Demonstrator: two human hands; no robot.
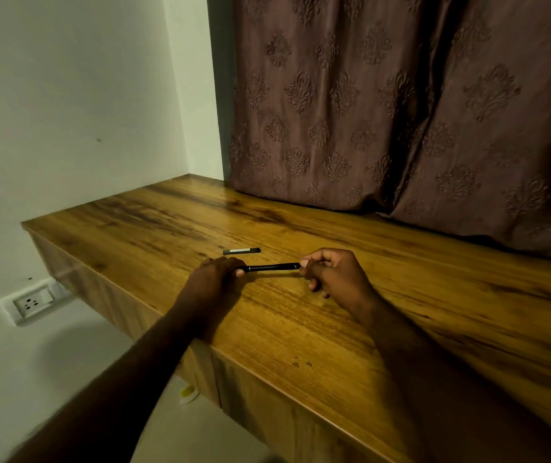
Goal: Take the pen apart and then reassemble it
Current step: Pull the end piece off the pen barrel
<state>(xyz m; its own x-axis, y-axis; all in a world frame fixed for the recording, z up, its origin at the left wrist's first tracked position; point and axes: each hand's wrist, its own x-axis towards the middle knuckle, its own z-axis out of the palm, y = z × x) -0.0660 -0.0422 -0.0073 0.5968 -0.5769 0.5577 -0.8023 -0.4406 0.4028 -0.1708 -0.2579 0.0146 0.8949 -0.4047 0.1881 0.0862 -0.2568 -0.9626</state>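
A slim black pen body point(272, 267) is held level just above the wooden desk point(300, 315), between both hands. My left hand point(215, 282) grips its left end with the fingers curled over it. My right hand point(329, 274) pinches its right end between thumb and fingers. The tips of the pen are hidden inside the hands. A separate dark pen cap point(242, 251) lies flat on the desk just beyond the held pen, touching neither hand.
A brown patterned curtain point(401, 111) hangs onto the desk's back edge. A white wall point(67, 111) stands to the left, with a wall socket point(32, 304) below desk level. The desk's front edge runs diagonally under my forearms.
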